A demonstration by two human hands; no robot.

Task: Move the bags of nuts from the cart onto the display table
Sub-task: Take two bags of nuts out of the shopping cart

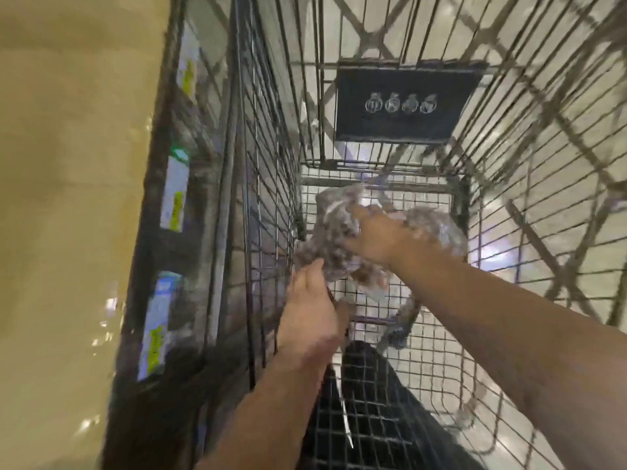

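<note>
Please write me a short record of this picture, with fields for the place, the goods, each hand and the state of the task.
place: inside a wire cart, seen from above
goods: clear bags of nuts on the cart floor, toward the far end
left hand: at the near lower edge of the bags; grip too blurred to tell
right hand: on top of the bags, fingers curled into the plastic
far wall: black sign
beside cart: price labels
task state: bags not yet out of the cart
</note>
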